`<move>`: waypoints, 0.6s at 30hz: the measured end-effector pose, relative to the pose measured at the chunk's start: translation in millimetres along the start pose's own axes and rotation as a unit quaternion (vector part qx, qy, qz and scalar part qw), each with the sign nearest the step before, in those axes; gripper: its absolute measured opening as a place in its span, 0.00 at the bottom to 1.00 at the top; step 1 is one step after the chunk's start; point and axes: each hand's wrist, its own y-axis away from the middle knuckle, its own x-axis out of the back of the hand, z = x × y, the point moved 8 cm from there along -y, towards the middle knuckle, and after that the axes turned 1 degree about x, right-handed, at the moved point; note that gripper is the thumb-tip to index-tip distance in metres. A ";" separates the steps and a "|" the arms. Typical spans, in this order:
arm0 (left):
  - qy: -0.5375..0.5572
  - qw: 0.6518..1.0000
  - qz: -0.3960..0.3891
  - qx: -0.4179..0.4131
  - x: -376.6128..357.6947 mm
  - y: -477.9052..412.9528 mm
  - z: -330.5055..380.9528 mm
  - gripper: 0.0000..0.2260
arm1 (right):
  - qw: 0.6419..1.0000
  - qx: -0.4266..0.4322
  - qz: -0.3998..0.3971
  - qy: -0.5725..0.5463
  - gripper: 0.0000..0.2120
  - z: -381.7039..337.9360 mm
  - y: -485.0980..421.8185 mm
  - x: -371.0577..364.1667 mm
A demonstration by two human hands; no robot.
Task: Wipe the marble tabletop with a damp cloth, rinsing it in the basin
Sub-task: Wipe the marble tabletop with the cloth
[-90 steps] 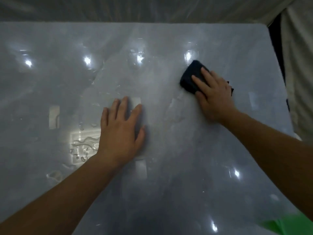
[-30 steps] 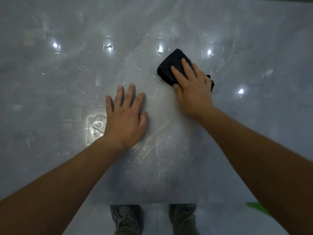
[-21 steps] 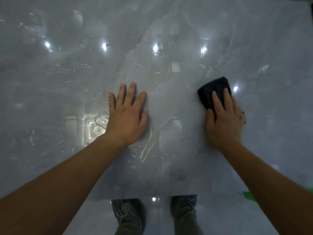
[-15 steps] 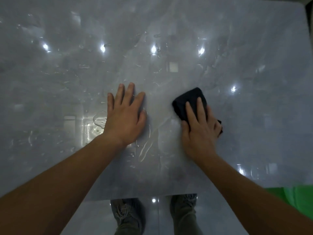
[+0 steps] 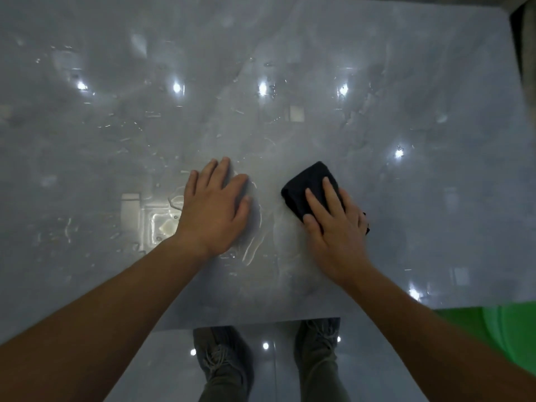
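Observation:
The grey marble tabletop [image 5: 406, 198] fills most of the view, glossy, with water streaks and droplets. A dark folded cloth [image 5: 309, 187] lies on it right of centre. My right hand [image 5: 336, 227] presses flat on the cloth's near half, fingers spread over it. My left hand [image 5: 216, 208] rests palm down on the wet marble just left of the cloth, fingers apart, holding nothing. A small puddle [image 5: 162, 224] shines beside my left wrist.
The table's near edge [image 5: 246, 322] runs across the lower part of the view, with my two shoes [image 5: 223, 364] on the shiny floor below. A green object [image 5: 490, 340] sits at the lower right, under the table's corner. The right edge of the table is near a pale curtain.
My right hand has swept the cloth from the far right toward the middle and nearer me, back and forth. My left hand has stayed planted in the same spot.

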 end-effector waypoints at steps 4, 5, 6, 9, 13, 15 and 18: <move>0.025 0.999 0.012 -0.031 8.7 -6.0 24.0 0.24 | 0.986 -0.049 0.099 -0.128 0.26 21.5 -3.8 41.4; 0.043 0.998 0.006 -0.037 9.5 -10.3 34.4 0.22 | 0.982 -0.088 0.105 -0.128 0.26 31.8 -2.1 48.0; 0.067 0.997 -0.009 -0.037 8.2 -15.5 44.9 0.21 | 0.980 -0.123 0.099 -0.118 0.27 40.5 -0.2 51.9; 0.121 0.992 -0.047 -0.007 3.4 -35.2 75.7 0.21 | 0.976 -0.177 0.036 -0.124 0.30 52.7 0.6 54.3; 0.141 0.985 -0.083 0.048 -7.3 -59.3 92.5 0.23 | 0.974 -0.181 -0.035 -0.133 0.28 53.0 -9.9 44.6; 0.153 0.981 -0.097 0.068 -10.8 -64.9 96.5 0.17 | 0.969 -0.193 -0.061 -0.141 0.22 58.7 -14.3 41.1; 0.278 0.947 -0.116 0.115 -11.5 -61.4 94.9 0.07 | 0.957 -0.177 -0.099 -0.208 0.14 66.4 -18.6 37.4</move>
